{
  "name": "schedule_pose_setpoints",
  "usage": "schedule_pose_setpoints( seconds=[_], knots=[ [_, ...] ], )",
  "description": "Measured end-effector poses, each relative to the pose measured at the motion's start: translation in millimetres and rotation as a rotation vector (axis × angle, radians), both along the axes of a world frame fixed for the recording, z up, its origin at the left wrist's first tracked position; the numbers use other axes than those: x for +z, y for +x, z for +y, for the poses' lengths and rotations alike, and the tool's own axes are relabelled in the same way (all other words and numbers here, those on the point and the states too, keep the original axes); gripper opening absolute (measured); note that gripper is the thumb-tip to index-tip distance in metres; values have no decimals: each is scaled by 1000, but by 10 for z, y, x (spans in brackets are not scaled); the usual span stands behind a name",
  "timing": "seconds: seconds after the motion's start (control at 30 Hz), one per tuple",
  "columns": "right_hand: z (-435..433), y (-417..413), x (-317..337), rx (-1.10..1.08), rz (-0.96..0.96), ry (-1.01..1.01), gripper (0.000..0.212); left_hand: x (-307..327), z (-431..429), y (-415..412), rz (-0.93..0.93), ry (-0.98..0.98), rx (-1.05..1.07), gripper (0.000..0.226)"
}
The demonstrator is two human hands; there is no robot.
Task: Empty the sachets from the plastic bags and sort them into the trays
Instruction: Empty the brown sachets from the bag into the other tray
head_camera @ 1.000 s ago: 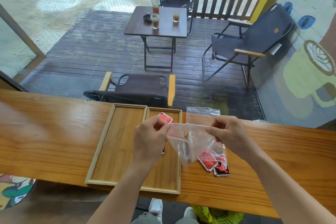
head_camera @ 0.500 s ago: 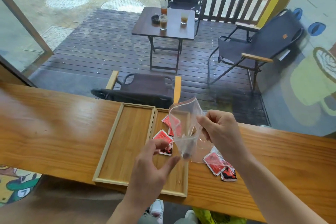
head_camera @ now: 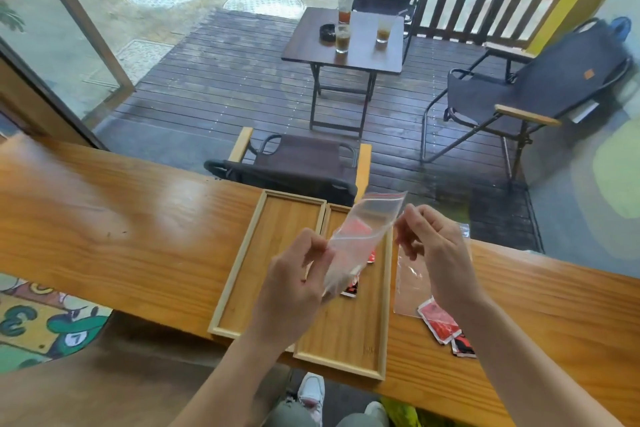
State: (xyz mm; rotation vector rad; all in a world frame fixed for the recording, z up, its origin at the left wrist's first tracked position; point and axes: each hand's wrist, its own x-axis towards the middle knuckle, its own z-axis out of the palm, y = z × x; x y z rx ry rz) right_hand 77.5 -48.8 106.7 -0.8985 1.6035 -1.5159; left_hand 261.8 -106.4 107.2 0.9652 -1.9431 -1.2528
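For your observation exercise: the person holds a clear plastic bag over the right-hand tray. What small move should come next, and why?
Probably set the held bag aside on the counter. It looks empty, pinched between the left hand and right hand, with red sachets lying in the right tray beneath it. The other bag beside the tray holds sachets to empty next.

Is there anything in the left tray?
No, the left tray shows only bare wood; the red sachets lie in the right tray.
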Motion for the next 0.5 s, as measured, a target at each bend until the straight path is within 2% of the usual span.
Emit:
schedule_pose_setpoints(
  seconds=[0.03, 0.07, 0.13, 0.23, 0.3, 0.4, 0.5],
  knots=[
    [-2, -30, -77, 16, 9, 47, 12, 26, -29, 34, 7, 19, -24, 9],
    [-1, -62, -166, 57, 18, 116, 9, 54, -54, 67, 20, 46, -41, 12],
    [12, -98, -349, 193, 21, 226, 37, 102, -96, 142, 46, 108, -60, 16],
    [13, -38, -533, 377, -52, 261, 50, 176, -148, 255, 98, 152, -81, 9],
    [-15, 27, -631, 424, -116, 263, 41, 210, -192, 311, 159, 203, -72, 5],
    [-71, 147, -709, 460, -153, 228, 23, 176, -262, 379, 222, 306, -25, 14],
    [-112, 284, -786, 448, -159, 210, 15, 61, -360, 462, 251, 417, 77, 19]
  ],
)
